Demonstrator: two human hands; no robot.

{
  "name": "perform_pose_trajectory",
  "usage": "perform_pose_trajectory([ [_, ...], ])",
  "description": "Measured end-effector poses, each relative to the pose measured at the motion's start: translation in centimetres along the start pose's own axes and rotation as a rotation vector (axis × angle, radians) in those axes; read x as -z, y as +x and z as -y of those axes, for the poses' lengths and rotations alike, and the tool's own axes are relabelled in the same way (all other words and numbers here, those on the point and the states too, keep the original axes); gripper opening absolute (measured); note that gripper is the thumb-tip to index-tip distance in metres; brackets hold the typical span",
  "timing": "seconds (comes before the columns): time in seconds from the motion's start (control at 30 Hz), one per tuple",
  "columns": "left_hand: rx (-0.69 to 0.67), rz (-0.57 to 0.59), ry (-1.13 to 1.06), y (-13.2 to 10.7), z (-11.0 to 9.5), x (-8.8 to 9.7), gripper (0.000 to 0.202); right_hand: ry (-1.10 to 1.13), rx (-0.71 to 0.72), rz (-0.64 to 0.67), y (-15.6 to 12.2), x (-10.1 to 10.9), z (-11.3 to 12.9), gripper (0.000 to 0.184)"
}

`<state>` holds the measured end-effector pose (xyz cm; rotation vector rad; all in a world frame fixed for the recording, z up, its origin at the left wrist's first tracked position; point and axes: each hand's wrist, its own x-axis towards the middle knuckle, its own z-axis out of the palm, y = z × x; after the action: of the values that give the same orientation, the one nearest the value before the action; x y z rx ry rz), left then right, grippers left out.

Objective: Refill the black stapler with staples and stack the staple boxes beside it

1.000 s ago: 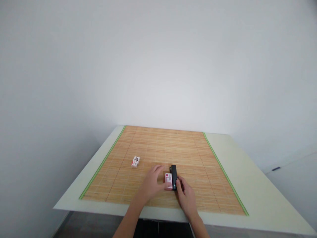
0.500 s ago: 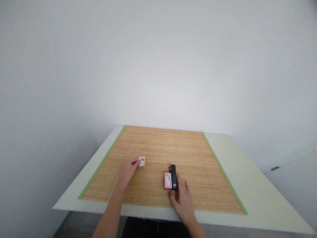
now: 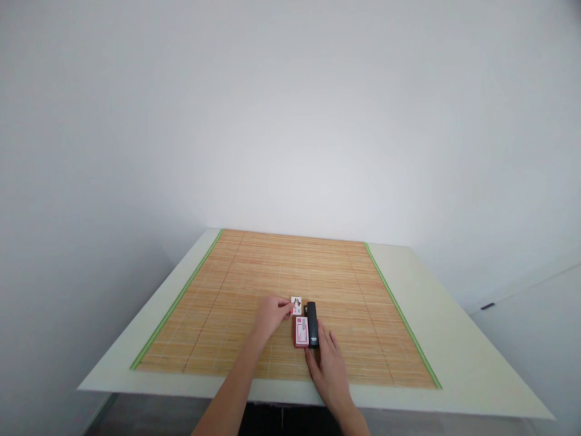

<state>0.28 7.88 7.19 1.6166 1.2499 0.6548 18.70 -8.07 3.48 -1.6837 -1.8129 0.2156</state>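
Note:
My left hand [image 3: 273, 314] pinches a small white box [image 3: 296, 304] with a dark picture on its top. That box sits just beyond a larger red-and-white box [image 3: 302, 331], close to the far end of a black stapler [image 3: 312, 325]. The stapler lies lengthwise along the right side of the red-and-white box. My right hand [image 3: 331, 369] rests on the mat with fingers apart, its fingertips against the stapler's right side and its thumb by the near end. The left fingertips cover part of the small box's left edge.
A bamboo mat [image 3: 254, 266] with green edging lies on a white table [image 3: 472, 357]. White walls [image 3: 290, 121] rise behind and at both sides. On the right wall is a small dark fitting [image 3: 487, 306] with a thin line.
My left hand has carried the small white box rightward, from apart on the mat to beside the stapler and larger box. My right hand stays beside the stapler; the view has shifted slightly.

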Motion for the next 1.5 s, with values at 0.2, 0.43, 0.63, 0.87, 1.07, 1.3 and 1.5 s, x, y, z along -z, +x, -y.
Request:
perform_pose_trajectory([
  [0.2, -0.011, 0.020, -0.031, -0.7, -0.6, -1.3, 0.044, -0.040, 0.008, 0.008, 0.1, -0.1, 0.0, 0.067],
  [0.43, 0.020, -0.026, -0.005, -2.1, -2.2, -1.4, 0.046, -0.040, -0.007, 0.044, 0.2, 0.2, 0.4, 0.066],
  [0.63, 0.030, -0.027, -0.029, -2.7, -3.2, -1.3, 0.044, -0.019, 0.002, 0.046, 0.2, 0.2, 0.3, 0.067],
  [0.87, -0.025, 0.003, -0.121, -4.3, -2.9, -1.3, 0.051, -0.024, -0.006, 0.040, 0.2, 0.2, 0.3, 0.066],
  [1.07, -0.114, 0.051, -0.211, -6.2, -2.5, -1.5, 0.042, 0.003, -0.001, 0.041, 0.2, -0.2, -0.3, 0.072],
  [1.3, -0.100, 0.016, -0.281, -6.5, -2.7, -3.0, 0.041, 0.038, -0.001, 0.056, 0.3, -0.2, -0.7, 0.068],
  [1.5, -0.123, -0.008, -0.269, -6.4, -2.5, -3.2, 0.041, 0.047, 0.012, 0.086, 0.6, 0.5, -1.3, 0.071],
])
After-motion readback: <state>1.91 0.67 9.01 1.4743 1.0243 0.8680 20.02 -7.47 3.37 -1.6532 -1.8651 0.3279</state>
